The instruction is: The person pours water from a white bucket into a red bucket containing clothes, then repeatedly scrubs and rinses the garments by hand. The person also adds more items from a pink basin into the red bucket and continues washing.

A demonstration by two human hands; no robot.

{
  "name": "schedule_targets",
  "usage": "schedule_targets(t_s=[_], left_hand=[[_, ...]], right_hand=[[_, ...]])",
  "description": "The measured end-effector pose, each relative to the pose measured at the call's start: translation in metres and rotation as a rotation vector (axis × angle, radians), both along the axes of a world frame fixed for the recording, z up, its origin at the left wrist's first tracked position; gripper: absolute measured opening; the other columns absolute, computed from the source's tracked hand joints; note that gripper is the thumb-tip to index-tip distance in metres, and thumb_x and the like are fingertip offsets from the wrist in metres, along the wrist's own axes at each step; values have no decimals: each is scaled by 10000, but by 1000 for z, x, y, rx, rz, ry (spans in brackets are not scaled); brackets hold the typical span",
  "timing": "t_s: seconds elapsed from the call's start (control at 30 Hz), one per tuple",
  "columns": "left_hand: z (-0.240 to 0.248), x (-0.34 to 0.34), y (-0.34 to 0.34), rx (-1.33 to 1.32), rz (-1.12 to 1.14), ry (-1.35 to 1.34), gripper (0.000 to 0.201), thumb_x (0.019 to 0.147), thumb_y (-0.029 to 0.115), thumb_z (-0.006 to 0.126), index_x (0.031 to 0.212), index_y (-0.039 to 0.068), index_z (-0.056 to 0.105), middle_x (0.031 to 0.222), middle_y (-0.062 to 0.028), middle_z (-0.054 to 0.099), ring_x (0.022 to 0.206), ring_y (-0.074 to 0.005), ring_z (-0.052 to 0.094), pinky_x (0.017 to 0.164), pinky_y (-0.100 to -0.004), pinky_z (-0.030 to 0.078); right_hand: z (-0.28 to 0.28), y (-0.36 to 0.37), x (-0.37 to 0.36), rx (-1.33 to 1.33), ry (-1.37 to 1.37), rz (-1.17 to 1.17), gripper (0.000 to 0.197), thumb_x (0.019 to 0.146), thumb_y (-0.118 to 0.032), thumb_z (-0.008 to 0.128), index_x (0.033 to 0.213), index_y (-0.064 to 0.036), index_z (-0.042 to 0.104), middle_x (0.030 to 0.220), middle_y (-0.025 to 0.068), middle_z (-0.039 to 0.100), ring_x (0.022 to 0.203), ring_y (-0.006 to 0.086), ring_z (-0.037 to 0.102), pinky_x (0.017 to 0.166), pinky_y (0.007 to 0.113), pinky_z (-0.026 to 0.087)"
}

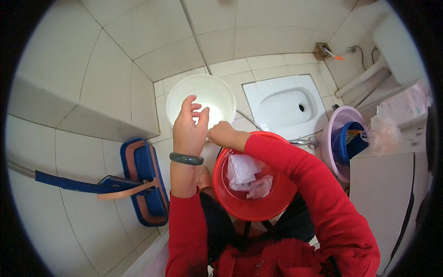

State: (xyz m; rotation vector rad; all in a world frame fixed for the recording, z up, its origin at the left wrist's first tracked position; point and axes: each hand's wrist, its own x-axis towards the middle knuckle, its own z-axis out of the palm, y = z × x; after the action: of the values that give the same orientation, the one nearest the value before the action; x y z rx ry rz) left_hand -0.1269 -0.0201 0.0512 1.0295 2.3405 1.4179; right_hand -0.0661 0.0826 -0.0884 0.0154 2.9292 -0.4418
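Note:
My left hand is held up over the near rim of a white basin, its fingers loosely bent and apart, with nothing seen in them. A dark green bangle circles the left wrist. Close beside it, my right hand is closed, its fingertips turned toward the left hand; whatever they may pinch is hidden. Below the right forearm stands a red basin between my knees. White crumpled, thin material lies in it, cloth or plastic, I cannot tell which.
A white squat toilet is set in the tiled floor beyond. At right stand a pink basin holding a blue container, and a white cabinet. A blue and orange mop bucket stands at left. A hose hangs behind.

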Motion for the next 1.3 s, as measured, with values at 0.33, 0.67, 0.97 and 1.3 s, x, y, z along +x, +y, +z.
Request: schedule_targets(t_s=[0.33, 0.67, 0.97, 1.3], left_hand=[[-3, -8, -8, 4, 1, -2, 383, 844, 169, 585, 1169, -6, 485, 948, -121, 618, 807, -165, 598, 672, -278, 478], [-1, 21, -6, 8, -86, 69, 376, 826, 149, 595, 1155, -7, 499, 933, -161, 630, 778, -211, 627, 641, -313, 500], [-8, 60, 10, -70, -300, 126, 324, 835, 121, 587, 1126, -4, 518, 933, -157, 631, 812, -208, 635, 656, -287, 514], [-132, 144, 1, -72, -255, -766, 346, 865, 209, 572, 1139, 7, 510, 1016, -119, 596, 916, -164, 570, 794, -282, 464]], right_hand=[[-29, -4, -10, -80, 113, -119, 163, 778, -236, 587, 894, -139, 646, 856, 89, 649, 863, 260, 603, 758, 410, 429], [-49, -61, 151, -267, -212, -334, 418, 837, -336, 549, 1201, -132, 514, 1204, 181, 512, 1114, 379, 491, 896, 442, 430], [-198, -77, 140, -297, -543, -309, 332, 796, -214, 536, 1096, -85, 598, 1081, 189, 588, 1003, 348, 578, 813, 451, 480], [-193, -42, 193, -685, -122, -989, 365, 781, -193, 578, 1134, -104, 574, 1060, 187, 615, 974, 337, 588, 851, 402, 458]])
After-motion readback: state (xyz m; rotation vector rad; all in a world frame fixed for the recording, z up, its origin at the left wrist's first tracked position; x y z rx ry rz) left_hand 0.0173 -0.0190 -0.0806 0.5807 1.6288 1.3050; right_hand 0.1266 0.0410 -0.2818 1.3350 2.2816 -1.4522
